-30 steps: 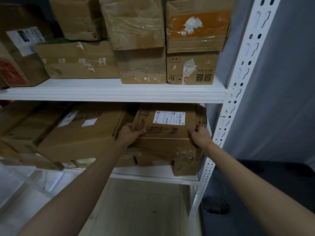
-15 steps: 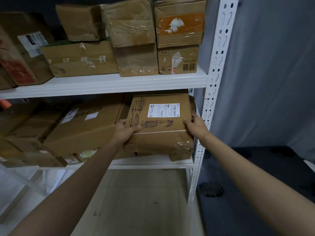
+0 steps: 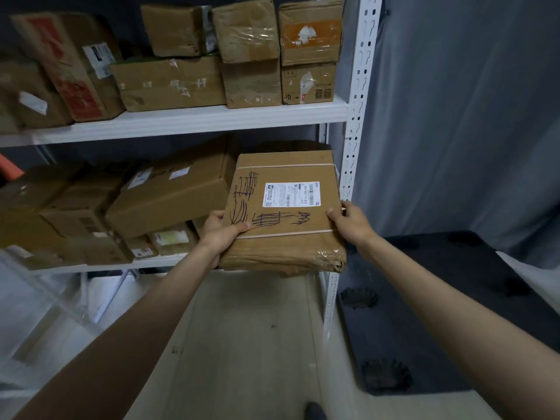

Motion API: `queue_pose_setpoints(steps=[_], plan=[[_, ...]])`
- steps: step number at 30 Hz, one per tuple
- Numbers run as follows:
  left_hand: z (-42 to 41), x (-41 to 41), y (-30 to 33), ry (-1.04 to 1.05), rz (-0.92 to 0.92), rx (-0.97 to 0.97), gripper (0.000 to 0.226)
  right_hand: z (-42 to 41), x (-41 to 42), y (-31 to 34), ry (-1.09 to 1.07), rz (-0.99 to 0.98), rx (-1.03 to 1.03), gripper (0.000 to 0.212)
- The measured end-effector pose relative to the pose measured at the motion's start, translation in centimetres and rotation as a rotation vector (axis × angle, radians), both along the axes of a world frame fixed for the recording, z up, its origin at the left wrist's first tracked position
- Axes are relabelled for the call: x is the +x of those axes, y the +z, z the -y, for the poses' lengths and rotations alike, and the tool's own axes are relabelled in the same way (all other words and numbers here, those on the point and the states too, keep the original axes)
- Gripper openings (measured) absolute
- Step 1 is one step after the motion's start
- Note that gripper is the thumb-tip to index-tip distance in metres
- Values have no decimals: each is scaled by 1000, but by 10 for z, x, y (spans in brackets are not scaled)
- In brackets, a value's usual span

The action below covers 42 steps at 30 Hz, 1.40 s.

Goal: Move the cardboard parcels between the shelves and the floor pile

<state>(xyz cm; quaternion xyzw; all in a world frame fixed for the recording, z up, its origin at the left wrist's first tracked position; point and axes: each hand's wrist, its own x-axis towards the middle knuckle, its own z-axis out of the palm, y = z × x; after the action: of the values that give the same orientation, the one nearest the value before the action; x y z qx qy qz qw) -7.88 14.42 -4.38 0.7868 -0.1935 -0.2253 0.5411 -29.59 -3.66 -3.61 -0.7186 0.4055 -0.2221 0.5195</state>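
A flat cardboard parcel (image 3: 285, 213) with a white label and dark pen scribbles on top is held out in front of the lower shelf (image 3: 157, 263), at its right end. My left hand (image 3: 222, 233) grips its left edge, thumb on top. My right hand (image 3: 351, 225) grips its right edge the same way. The parcel's near end juts past the shelf front, over the floor. More cardboard parcels (image 3: 169, 195) lie on the lower shelf to the left, and others (image 3: 251, 53) are stacked on the upper shelf (image 3: 188, 121).
A white perforated shelf upright (image 3: 357, 95) stands just right of the parcel. A grey curtain (image 3: 460, 110) hangs behind it. A dark mat or pallet (image 3: 424, 313) lies on the floor at right. Pale floor (image 3: 242, 344) runs below the shelf.
Both hands have drawn the labelled parcel out of the lower shelf toward me. It was deep under the upper shelf and now sticks out past the front edge.
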Motion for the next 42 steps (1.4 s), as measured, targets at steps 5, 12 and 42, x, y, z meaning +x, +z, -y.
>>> queue_pose_setpoints(steps=[5, 12, 42], plan=[[-18, -29, 3, -53, 18, 9, 67, -24, -38, 3, -19, -33, -36, 40], [18, -84, 11, -170, 20, 12, 64, -10, -110, 15, -123, -53, -61, 41], [466, -443, -63, -627, -96, 107, 63, 321, -508, -51, -573, -68, 115, 38]])
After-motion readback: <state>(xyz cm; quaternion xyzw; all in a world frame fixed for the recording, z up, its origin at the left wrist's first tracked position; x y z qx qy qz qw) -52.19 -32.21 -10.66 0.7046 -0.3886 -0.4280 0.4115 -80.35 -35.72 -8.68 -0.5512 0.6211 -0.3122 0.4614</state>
